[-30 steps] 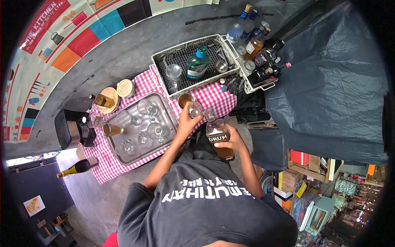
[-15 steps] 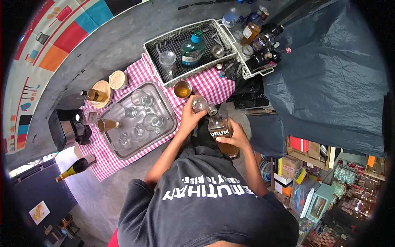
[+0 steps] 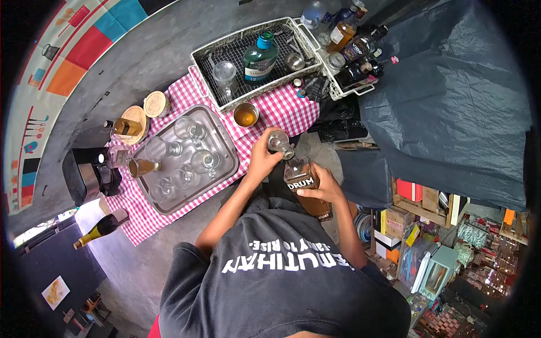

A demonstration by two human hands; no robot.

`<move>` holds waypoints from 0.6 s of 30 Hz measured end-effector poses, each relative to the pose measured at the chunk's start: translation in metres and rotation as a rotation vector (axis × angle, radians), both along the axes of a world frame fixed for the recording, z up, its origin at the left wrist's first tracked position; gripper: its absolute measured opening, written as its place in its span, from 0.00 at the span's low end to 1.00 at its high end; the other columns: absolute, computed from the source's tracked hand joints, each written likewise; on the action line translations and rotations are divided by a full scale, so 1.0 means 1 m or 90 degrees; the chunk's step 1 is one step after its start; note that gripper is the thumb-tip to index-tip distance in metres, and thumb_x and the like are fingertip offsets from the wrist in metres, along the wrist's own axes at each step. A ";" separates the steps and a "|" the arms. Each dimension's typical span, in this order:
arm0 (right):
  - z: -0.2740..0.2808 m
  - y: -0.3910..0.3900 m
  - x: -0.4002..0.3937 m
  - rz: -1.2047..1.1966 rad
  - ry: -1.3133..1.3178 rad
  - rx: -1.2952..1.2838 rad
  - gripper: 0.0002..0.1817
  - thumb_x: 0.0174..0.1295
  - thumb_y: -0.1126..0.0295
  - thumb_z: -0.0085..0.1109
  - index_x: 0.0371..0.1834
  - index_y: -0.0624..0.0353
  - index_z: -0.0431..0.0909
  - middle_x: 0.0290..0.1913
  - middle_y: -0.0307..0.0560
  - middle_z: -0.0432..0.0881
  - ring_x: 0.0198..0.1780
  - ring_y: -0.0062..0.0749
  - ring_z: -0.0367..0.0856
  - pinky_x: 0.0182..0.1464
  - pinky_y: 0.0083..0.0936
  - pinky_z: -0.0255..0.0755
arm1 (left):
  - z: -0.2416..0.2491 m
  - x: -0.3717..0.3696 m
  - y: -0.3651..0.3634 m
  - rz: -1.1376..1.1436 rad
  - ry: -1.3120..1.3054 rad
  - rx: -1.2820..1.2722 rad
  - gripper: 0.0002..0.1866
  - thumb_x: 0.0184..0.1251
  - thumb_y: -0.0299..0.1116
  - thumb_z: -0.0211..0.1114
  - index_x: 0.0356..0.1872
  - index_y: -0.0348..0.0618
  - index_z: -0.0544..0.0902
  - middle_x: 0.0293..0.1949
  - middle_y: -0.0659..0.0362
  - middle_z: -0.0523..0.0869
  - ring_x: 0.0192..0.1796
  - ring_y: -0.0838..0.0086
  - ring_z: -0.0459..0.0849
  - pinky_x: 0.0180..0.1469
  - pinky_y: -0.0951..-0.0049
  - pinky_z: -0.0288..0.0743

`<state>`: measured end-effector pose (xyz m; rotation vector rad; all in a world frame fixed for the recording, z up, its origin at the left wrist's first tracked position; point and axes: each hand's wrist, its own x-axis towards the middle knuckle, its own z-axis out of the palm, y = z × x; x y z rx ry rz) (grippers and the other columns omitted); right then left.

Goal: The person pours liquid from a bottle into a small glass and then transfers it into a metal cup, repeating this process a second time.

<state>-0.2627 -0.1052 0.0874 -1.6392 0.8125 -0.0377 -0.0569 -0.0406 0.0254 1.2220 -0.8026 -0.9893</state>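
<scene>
tray (image 3: 218, 137) at far left. my left hand (image 3: 261, 160) pinches the glass (image 3: 276, 139) by the bottle's mouth; can't tell if they touch. looks light, stiff, breakable, so gentle hold round the side. bottle (image 3: 309, 204) in front of my chest, likely heavy, slick; my right hand (image 3: 327, 186) wraps its body, best spot.

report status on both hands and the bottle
Left hand holding clear glass; right hand gripping DRUM bottle, neck close to glass; nothing seen between.
</scene>
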 end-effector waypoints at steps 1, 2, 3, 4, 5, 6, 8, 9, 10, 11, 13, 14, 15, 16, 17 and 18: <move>0.004 0.000 0.001 0.009 0.013 0.009 0.38 0.43 0.57 0.78 0.56 0.63 0.74 0.48 0.51 0.85 0.51 0.37 0.83 0.57 0.34 0.72 | 0.002 -0.001 0.001 -0.004 0.002 0.004 0.25 0.49 0.13 0.61 0.52 0.35 0.73 0.43 0.60 0.78 0.45 0.79 0.79 0.56 0.70 0.81; 0.007 0.000 0.000 0.018 0.026 0.015 0.37 0.43 0.57 0.78 0.56 0.62 0.75 0.48 0.51 0.85 0.51 0.37 0.83 0.56 0.34 0.72 | 0.004 0.000 0.001 0.000 -0.014 0.014 0.24 0.49 0.13 0.60 0.52 0.35 0.73 0.43 0.60 0.78 0.45 0.79 0.79 0.56 0.69 0.82; 0.004 0.001 -0.003 0.012 0.027 0.014 0.37 0.43 0.57 0.78 0.56 0.62 0.75 0.48 0.51 0.85 0.51 0.37 0.83 0.56 0.34 0.72 | 0.004 0.000 -0.001 0.004 -0.033 0.021 0.24 0.50 0.12 0.60 0.52 0.35 0.73 0.42 0.60 0.78 0.45 0.79 0.79 0.56 0.69 0.82; -0.001 0.002 -0.006 0.001 0.020 0.012 0.37 0.43 0.57 0.78 0.55 0.62 0.75 0.48 0.50 0.85 0.51 0.36 0.83 0.56 0.34 0.72 | 0.001 -0.001 -0.001 0.001 -0.026 0.028 0.23 0.50 0.12 0.60 0.51 0.35 0.73 0.42 0.59 0.78 0.45 0.79 0.79 0.55 0.68 0.82; -0.004 0.003 -0.008 -0.009 0.013 0.011 0.36 0.43 0.56 0.78 0.54 0.62 0.75 0.47 0.50 0.84 0.50 0.35 0.83 0.56 0.34 0.72 | -0.002 -0.003 -0.002 -0.004 -0.025 0.028 0.23 0.50 0.12 0.60 0.51 0.35 0.73 0.42 0.59 0.78 0.45 0.79 0.79 0.55 0.68 0.82; -0.002 0.004 -0.009 -0.012 0.014 0.012 0.36 0.43 0.56 0.78 0.54 0.62 0.75 0.47 0.50 0.84 0.50 0.35 0.83 0.56 0.34 0.72 | -0.003 -0.006 -0.001 0.016 -0.015 0.017 0.23 0.49 0.14 0.62 0.50 0.36 0.74 0.41 0.58 0.82 0.45 0.77 0.82 0.52 0.71 0.79; 0.000 0.003 -0.009 0.001 0.012 0.009 0.37 0.43 0.56 0.78 0.55 0.62 0.75 0.48 0.49 0.84 0.50 0.35 0.83 0.55 0.34 0.72 | -0.006 -0.007 -0.003 0.035 -0.004 0.005 0.22 0.48 0.17 0.63 0.49 0.37 0.76 0.40 0.56 0.86 0.44 0.76 0.85 0.49 0.74 0.76; 0.000 0.004 -0.010 0.000 0.014 0.010 0.37 0.43 0.56 0.78 0.55 0.62 0.75 0.48 0.49 0.84 0.50 0.35 0.83 0.55 0.34 0.72 | -0.007 -0.008 -0.002 0.038 -0.009 0.007 0.22 0.48 0.17 0.64 0.48 0.37 0.76 0.40 0.56 0.85 0.44 0.75 0.85 0.49 0.74 0.76; -0.001 0.005 -0.010 -0.007 0.006 0.025 0.37 0.43 0.56 0.78 0.56 0.62 0.75 0.48 0.49 0.84 0.51 0.35 0.83 0.56 0.34 0.72 | -0.008 -0.009 -0.001 0.041 -0.013 0.010 0.22 0.47 0.17 0.64 0.48 0.37 0.76 0.40 0.56 0.85 0.44 0.75 0.85 0.49 0.74 0.76; -0.002 0.005 -0.010 -0.014 -0.002 0.039 0.37 0.43 0.56 0.78 0.57 0.62 0.75 0.49 0.49 0.84 0.51 0.35 0.82 0.56 0.34 0.72 | -0.008 -0.010 -0.001 0.041 -0.011 0.012 0.22 0.47 0.17 0.64 0.48 0.37 0.76 0.40 0.56 0.85 0.44 0.75 0.85 0.49 0.74 0.76; 0.006 0.005 -0.009 -0.007 0.023 0.042 0.38 0.43 0.56 0.78 0.58 0.62 0.74 0.49 0.49 0.84 0.51 0.35 0.82 0.56 0.34 0.72 | -0.006 -0.009 -0.001 0.036 -0.023 -0.010 0.22 0.47 0.17 0.64 0.48 0.37 0.76 0.39 0.56 0.85 0.44 0.74 0.85 0.49 0.73 0.76; 0.008 0.005 -0.008 -0.001 0.045 0.041 0.38 0.43 0.57 0.78 0.58 0.62 0.74 0.50 0.49 0.84 0.52 0.35 0.82 0.57 0.34 0.72 | -0.006 -0.009 -0.001 0.036 -0.022 -0.010 0.22 0.47 0.17 0.64 0.48 0.37 0.76 0.39 0.56 0.85 0.44 0.74 0.85 0.49 0.73 0.76; 0.005 0.005 -0.010 -0.001 0.046 0.041 0.38 0.43 0.57 0.78 0.58 0.62 0.74 0.50 0.49 0.84 0.52 0.35 0.82 0.57 0.34 0.72 | -0.006 -0.010 -0.001 0.037 -0.031 -0.008 0.22 0.46 0.17 0.64 0.48 0.37 0.76 0.39 0.56 0.85 0.44 0.74 0.85 0.48 0.73 0.76; -0.001 0.006 -0.012 -0.002 0.029 0.039 0.38 0.43 0.57 0.78 0.59 0.62 0.74 0.50 0.50 0.84 0.52 0.35 0.82 0.57 0.33 0.72 | -0.005 -0.010 -0.001 0.039 -0.041 -0.007 0.22 0.46 0.16 0.63 0.47 0.37 0.76 0.39 0.57 0.84 0.43 0.74 0.84 0.48 0.73 0.76; -0.004 0.006 -0.013 -0.002 0.011 0.038 0.38 0.43 0.58 0.78 0.59 0.62 0.74 0.50 0.50 0.84 0.52 0.35 0.82 0.57 0.33 0.72 | -0.005 -0.010 -0.001 0.041 -0.040 -0.008 0.22 0.46 0.16 0.63 0.47 0.37 0.76 0.39 0.57 0.84 0.43 0.74 0.84 0.48 0.73 0.76; -0.004 0.007 -0.013 -0.001 0.011 0.037 0.38 0.43 0.58 0.78 0.59 0.62 0.74 0.50 0.50 0.84 0.52 0.35 0.82 0.57 0.33 0.72 | -0.004 -0.011 -0.001 0.044 -0.049 -0.002 0.22 0.47 0.16 0.64 0.47 0.37 0.76 0.39 0.56 0.84 0.43 0.74 0.84 0.48 0.73 0.76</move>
